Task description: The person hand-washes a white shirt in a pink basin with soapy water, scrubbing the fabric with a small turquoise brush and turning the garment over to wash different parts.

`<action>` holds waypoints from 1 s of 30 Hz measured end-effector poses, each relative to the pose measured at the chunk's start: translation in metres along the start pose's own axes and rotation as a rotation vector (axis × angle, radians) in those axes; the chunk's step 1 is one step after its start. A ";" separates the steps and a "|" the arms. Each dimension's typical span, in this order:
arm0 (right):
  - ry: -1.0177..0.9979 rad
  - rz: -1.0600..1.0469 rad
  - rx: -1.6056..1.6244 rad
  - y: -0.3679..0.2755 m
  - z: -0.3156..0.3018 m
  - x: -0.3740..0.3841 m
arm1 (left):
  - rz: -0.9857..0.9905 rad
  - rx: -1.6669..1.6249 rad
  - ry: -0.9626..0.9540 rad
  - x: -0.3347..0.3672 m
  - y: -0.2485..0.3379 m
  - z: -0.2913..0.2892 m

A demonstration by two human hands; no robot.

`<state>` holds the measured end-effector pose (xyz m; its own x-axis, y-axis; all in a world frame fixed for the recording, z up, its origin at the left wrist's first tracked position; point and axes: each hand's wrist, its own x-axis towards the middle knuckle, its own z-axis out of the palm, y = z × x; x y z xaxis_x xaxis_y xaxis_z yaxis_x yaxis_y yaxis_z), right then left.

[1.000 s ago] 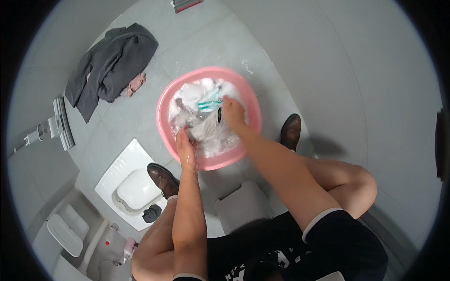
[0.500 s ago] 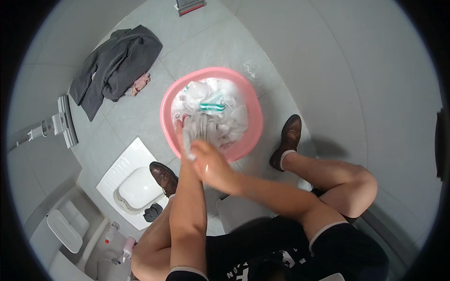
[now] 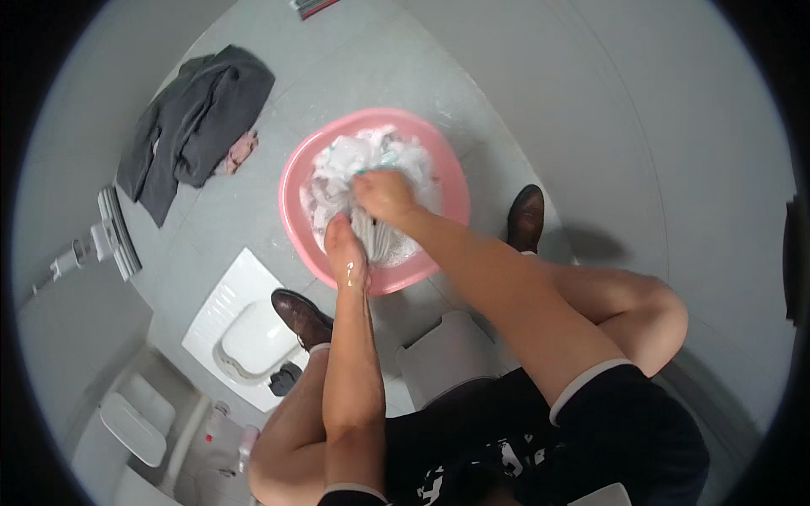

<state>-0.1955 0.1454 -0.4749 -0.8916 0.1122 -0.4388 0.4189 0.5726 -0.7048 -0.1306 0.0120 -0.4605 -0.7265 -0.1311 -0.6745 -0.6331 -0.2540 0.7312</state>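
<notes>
The right hand [image 3: 386, 195] is over the middle of the basin, knuckles up and fingers curled down against the wash; it is blurred, and whether it is clenched on cloth cannot be told. The left hand [image 3: 344, 243] is lower and to its left, touching the grey cloth [image 3: 373, 237], its fingertips near the right hand; the cloth and suds hide how firmly its fingers close, so its grip cannot be told either. Wet streaks shine on the left wrist.

The grey cloth, bunched in folds, lies in the near half of the basin, between and below the two hands. Beyond the right hand, white cloth [image 3: 350, 154] is heaped among suds. The pink basin [image 3: 456, 202] stands on the tiled floor [image 3: 337, 63], between and ahead of two brown shoes [image 3: 526, 216]. A grey stool [image 3: 447, 358] is near it, between the person's legs.

To the left, a squat toilet [image 3: 207, 323] is set in the floor, with a small dark cloth [image 3: 285, 379] at its near edge. Farther off, a dark grey garment [image 3: 202, 118] lies crumpled, a pink cloth [image 3: 240, 153] at its side. A mop [image 3: 116, 233] leans near the left wall.
</notes>
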 end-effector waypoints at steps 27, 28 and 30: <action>0.069 -0.005 -0.023 -0.072 -0.012 -0.026 | -0.065 -0.440 -0.318 0.008 0.008 0.019; 0.086 -0.003 -0.027 -0.045 -0.003 -0.023 | -0.084 -0.239 -0.047 -0.012 0.018 0.029; 0.079 -0.076 -0.050 -0.015 -0.004 -0.012 | 0.013 -0.160 -0.077 -0.019 0.032 0.012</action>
<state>-0.1918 0.1390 -0.4565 -0.9320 0.1294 -0.3385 0.3422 0.6212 -0.7049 -0.1404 0.0180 -0.4225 -0.7569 -0.0631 -0.6504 -0.5768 -0.4032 0.7104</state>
